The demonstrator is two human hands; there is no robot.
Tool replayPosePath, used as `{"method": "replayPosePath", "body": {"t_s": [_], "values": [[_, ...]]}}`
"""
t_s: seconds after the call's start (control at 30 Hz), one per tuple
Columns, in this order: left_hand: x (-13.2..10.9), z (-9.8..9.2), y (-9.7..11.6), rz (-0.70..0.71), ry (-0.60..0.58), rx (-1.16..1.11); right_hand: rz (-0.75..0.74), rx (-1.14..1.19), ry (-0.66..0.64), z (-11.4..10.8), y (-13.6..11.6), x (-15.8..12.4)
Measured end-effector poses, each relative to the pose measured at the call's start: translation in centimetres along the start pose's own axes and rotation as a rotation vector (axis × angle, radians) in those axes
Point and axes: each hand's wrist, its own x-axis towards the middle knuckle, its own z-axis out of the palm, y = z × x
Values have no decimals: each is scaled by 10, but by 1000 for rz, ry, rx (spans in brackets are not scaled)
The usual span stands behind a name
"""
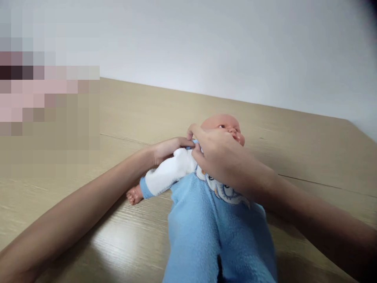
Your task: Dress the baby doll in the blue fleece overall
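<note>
A baby doll (222,122) lies on its back on a wooden table, head away from me. It wears a fleece romper (197,220) with light blue legs, white sleeves and an embroidered chest. My left hand (172,149) rests by the doll's shoulder on the left, its fingertips closed on the romper's blue collar. From the right, my right hand (219,153) reaches across the chest, fingers and thumb bent at the same collar. It covers part of the neck and the other shoulder. What exactly the fingertips pinch is hard to make out.
The wooden tabletop (141,102) runs back to a pale wall (224,51), with a thin seam across it. A pixelated patch (44,86) hides the upper left. The doll's bare hand (134,195) sticks out beside my left forearm.
</note>
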Motion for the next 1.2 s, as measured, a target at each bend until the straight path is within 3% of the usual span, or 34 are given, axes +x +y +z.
{"method": "replayPosePath", "body": {"t_s": [0.1, 0.2, 0.33, 0.5, 0.63, 0.8, 0.9, 1.03, 1.1, 1.2], "values": [[-18, 0, 6, 27, -27, -18, -10, -33, 2, -4, 0, -6], [-46, -1, 14, 92, 67, 300, -12, -73, -23, -4, 2, -15], [-81, -2, 21, -12, 143, 691, 23, -93, -30, -3, 2, -22], [-91, -10, 19, -31, 208, 1013, 168, -98, -82, -4, 3, -26], [-88, -17, 16, -37, 181, 1014, 254, 187, -83, -11, 22, -36], [-88, -19, 13, -42, 242, 1146, 297, 806, -366, -22, 58, -71], [-88, -17, 10, 97, 324, 1212, 340, 950, -411, -22, 71, -105], [-91, 11, 17, 450, 417, 1180, 370, 839, -296, -17, 72, -156], [-93, 38, 27, 606, 379, 1121, 389, 828, -250, -14, 69, -178], [-89, 88, 40, 754, 233, 1095, 429, 864, -191, -7, 66, -199]]}}
